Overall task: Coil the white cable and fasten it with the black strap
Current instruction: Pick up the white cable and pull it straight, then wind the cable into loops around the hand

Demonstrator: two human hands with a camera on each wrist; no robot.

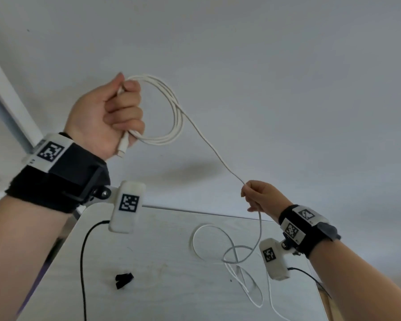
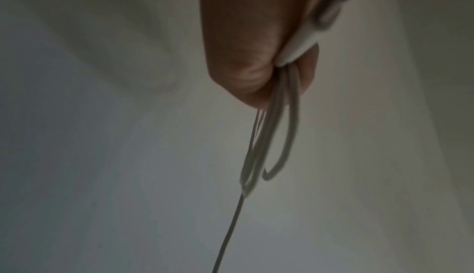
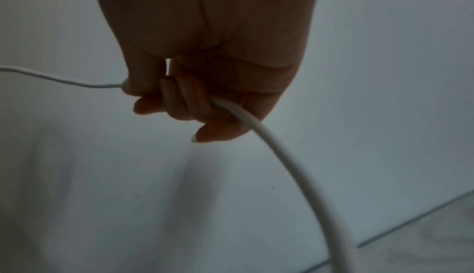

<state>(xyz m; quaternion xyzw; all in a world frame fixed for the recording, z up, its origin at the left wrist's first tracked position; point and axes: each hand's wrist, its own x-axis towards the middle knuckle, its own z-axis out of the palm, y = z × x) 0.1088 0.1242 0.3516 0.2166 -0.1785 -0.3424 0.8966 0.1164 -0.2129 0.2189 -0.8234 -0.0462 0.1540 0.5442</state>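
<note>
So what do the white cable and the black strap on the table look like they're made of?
White cable: probably smooth rubbery plastic sheathing; it bends in soft loops with an even matte surface. Black strap: possibly fabric hook-and-loop, folded and dull black, but too small to be sure.

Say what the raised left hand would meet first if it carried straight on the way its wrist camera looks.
Probably just the plain grey-white wall. The left hand grips loops of the thin white cable, which hang ahead of it; past them the left wrist view shows only wall, though depth is unclear.

White cable (image 1: 176,117) part-coiled, black strap (image 1: 124,279) prob. loose
</note>
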